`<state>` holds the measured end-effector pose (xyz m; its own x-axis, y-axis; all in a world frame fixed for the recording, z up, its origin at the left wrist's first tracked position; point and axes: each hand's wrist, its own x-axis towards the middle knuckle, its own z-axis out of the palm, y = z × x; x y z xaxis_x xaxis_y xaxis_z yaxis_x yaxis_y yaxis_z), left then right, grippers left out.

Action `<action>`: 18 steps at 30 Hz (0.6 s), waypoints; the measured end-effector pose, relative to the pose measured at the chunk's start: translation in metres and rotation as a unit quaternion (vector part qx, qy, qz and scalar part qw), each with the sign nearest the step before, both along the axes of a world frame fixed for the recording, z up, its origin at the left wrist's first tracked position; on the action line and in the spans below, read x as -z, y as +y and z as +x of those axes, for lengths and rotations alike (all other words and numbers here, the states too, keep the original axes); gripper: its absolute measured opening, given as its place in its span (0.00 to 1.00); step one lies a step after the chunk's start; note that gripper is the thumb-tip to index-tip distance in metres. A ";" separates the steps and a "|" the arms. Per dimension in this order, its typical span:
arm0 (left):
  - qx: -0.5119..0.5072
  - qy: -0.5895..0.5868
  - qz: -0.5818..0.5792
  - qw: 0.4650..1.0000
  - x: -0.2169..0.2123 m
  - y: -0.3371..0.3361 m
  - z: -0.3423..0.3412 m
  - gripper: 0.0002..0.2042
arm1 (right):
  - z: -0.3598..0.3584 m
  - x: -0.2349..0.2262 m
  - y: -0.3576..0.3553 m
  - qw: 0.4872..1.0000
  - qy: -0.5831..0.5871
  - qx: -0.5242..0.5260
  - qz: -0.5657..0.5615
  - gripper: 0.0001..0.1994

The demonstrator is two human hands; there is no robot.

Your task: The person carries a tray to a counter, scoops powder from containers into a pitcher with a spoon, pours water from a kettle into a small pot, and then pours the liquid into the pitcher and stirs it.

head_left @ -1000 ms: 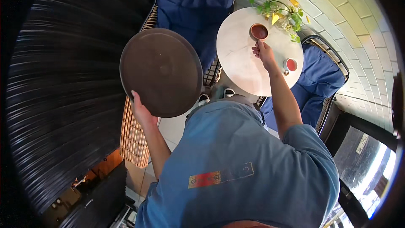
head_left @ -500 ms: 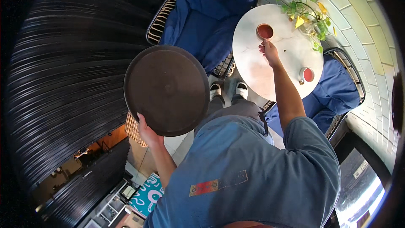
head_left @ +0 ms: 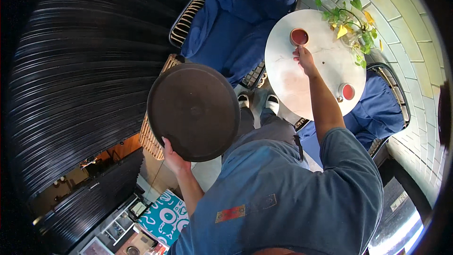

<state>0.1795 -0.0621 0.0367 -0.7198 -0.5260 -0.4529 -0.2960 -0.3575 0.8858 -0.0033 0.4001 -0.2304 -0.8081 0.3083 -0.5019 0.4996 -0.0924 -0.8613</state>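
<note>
My left hand [head_left: 177,161] grips the near rim of a round dark brown serving tray [head_left: 194,113], its thumb resting on the upper face. Nothing stands on the tray. Over the round white marble-look table [head_left: 285,78], my right arm reaches forward. There my right hand [head_left: 306,62] is closed at the near side of a cup [head_left: 299,37] of dark red drink, apparently on its handle. Whether the cup touches the tabletop I cannot tell. A second cup [head_left: 348,92] with red liquid sits toward the table's near right edge, a small spoon-like piece [head_left: 339,99] beside it.
A leafy plant in a glass vase [head_left: 351,39] stands at the table's far right, against a tiled wall [head_left: 401,33]. Chairs with blue cushions flank the table, one far left [head_left: 226,42], one right [head_left: 384,106]. A black corrugated wall [head_left: 89,80] runs along the left.
The whole view has shifted slightly, so the table and tray appear a little lower and farther right. Both hands keep their holds on the tray and the cup.
</note>
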 end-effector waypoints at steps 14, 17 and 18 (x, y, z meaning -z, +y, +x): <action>-0.031 -0.004 0.056 0.998 0.009 0.011 0.008 0.21 | 0.000 -0.011 -0.008 0.990 -0.056 0.131 0.019 0.29; -0.050 0.003 0.049 0.998 0.011 0.006 0.015 0.20 | 0.021 -0.001 -0.016 0.986 0.007 0.141 0.084 0.26; -0.052 -0.006 0.048 0.997 0.015 0.002 0.020 0.21 | 0.032 -0.002 -0.031 0.982 0.018 0.149 0.113 0.24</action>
<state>0.1991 -0.0602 0.0219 -0.6579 -0.5519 -0.5124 -0.2627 -0.4695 0.8429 0.0289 0.3694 -0.2285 -0.6813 0.6339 -0.3661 0.4482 -0.0342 -0.8933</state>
